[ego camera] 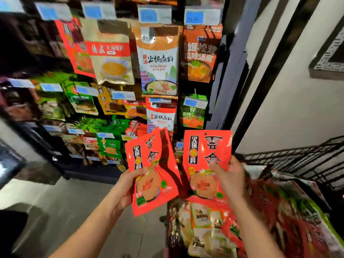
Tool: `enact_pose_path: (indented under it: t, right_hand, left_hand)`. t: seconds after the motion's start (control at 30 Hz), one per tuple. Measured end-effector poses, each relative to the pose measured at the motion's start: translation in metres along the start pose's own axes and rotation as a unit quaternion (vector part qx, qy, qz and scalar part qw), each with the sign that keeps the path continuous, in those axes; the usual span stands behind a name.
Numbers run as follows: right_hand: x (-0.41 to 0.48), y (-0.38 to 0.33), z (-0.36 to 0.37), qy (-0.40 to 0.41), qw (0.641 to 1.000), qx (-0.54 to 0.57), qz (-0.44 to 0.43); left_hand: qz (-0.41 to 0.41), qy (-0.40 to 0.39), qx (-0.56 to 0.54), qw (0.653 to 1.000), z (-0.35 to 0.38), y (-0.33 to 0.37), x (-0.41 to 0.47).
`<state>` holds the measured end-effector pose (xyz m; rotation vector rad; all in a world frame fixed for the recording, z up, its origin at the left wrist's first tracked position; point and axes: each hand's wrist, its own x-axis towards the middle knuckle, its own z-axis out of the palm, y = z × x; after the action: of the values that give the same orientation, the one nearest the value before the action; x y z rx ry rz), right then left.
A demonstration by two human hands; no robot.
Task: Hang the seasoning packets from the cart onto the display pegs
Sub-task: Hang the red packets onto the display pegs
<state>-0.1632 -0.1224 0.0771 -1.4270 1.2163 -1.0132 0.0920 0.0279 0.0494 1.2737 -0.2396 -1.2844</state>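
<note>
Fingers of left hand and right hand pinch red packets; blurred cart is cut off.

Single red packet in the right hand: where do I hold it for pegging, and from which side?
Probably its lower half, from below-right, as the right hand grips it now, thumb on the front. The red packet stands upright and flat, with its hang hole at the top edge, so that strip should stay free.
</note>
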Motion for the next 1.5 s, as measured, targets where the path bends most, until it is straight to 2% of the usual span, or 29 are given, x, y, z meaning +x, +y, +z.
enact_pose_path:
  t: [0.13,0.33,0.5,0.63,0.83,0.97,1.13,1.4,1.5]
  right_hand:
    - [0.006,-0.038,0.054,-0.062,0.997,0.025,-0.044]
    - [0.0,-0.112,0.158,-0.094,0.985,0.032,-0.141]
    - [-0.017,-0.168,0.272,-0.117,0.975,0.027,-0.186]
    - [-0.032,-0.202,0.354,-0.129,0.971,0.043,-0.195]
    - [-0.035,-0.24,0.436,-0.11,0.973,0.071,-0.191]
    - [-0.011,-0.258,0.47,-0.081,0.979,0.138,-0.125]
    - [0.031,-0.276,0.495,-0.056,0.979,0.189,-0.059]
    - [0.083,-0.283,0.527,-0.054,0.966,0.252,-0.032]
    - [0.092,-0.283,0.535,-0.063,0.96,0.27,-0.034]
  left_hand:
    - [0.047,0.037,-0.087,0.994,-0.046,0.041,-0.023]
    - [0.122,0.075,-0.232,0.962,-0.131,0.113,-0.049]
    - [0.163,0.043,-0.295,0.941,-0.214,0.186,-0.066]
    - [0.201,0.02,-0.3,0.932,-0.278,0.243,-0.07]
    - [0.238,0.035,-0.35,0.905,-0.331,0.303,-0.069]
    - [0.251,0.048,-0.357,0.898,-0.347,0.327,-0.057]
    - [0.246,0.001,-0.351,0.903,-0.369,0.348,-0.026]
    - [0.257,-0.015,-0.388,0.885,-0.363,0.384,0.022]
    - [0.264,-0.006,-0.372,0.89,-0.354,0.394,0.037]
